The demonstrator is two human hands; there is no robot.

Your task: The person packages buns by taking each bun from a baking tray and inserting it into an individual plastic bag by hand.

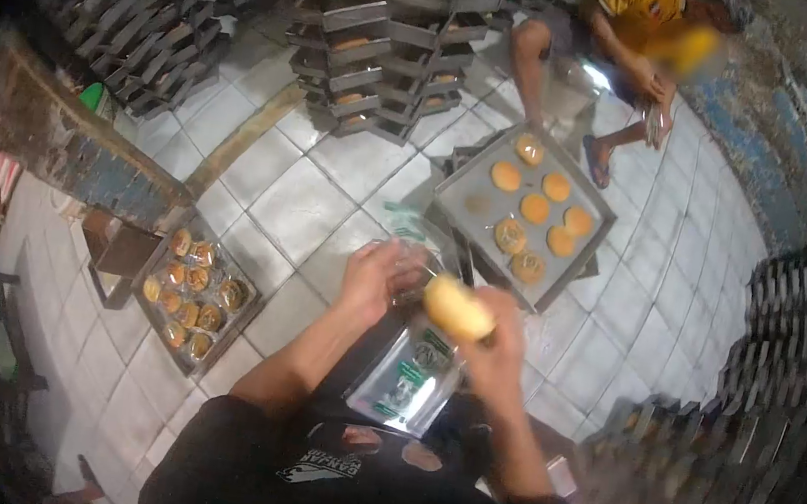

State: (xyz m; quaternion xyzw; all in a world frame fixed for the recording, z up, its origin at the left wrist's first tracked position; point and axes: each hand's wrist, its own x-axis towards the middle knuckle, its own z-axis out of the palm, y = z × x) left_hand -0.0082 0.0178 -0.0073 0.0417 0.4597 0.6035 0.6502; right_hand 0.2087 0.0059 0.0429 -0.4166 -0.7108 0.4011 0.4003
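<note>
My right hand is closed round a pale golden bun, slightly smeared by motion. Just left of it, my left hand grips a clear plastic bag with faint green print; its fingertips are partly hard to make out. The bun is close to the fingers of that hand. Across my lap lies a stack of clear bags with green printing. Beyond my hands, a metal baking tray bears several golden buns, a few of them with plastic over them.
On the floor at left stands a tray of bagged buns. Tall stacks of metal trays rise ahead, with more stacks at right. Another person in a yellow top sits beyond the baking tray, hands together.
</note>
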